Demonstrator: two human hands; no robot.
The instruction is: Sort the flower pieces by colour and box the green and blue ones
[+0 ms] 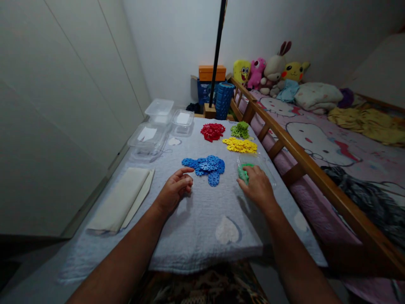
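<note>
My left hand (177,188) hovers over the table near the blue pile, its index finger stretched out, its other fingers loosely curled, and nothing visible in it. Just ahead lie blue notched plastic discs (207,165) in a loose, overlapping heap. My right hand (257,185) reaches over a clear plastic container (265,162). Its thumb and fingers are apart, with fingertips at the green plastic pieces (246,172) inside; the hand covers part of them. Further back sit piles of yellow discs (240,145), red pieces (213,131) and light green pieces (240,130).
Clear lidded containers (147,141) stand at the table's back left. A folded cream cloth (122,198) lies along the left side. A wooden bed rail (284,143) runs close on the right. Behind the table rises a black pole (217,55) on a wooden base.
</note>
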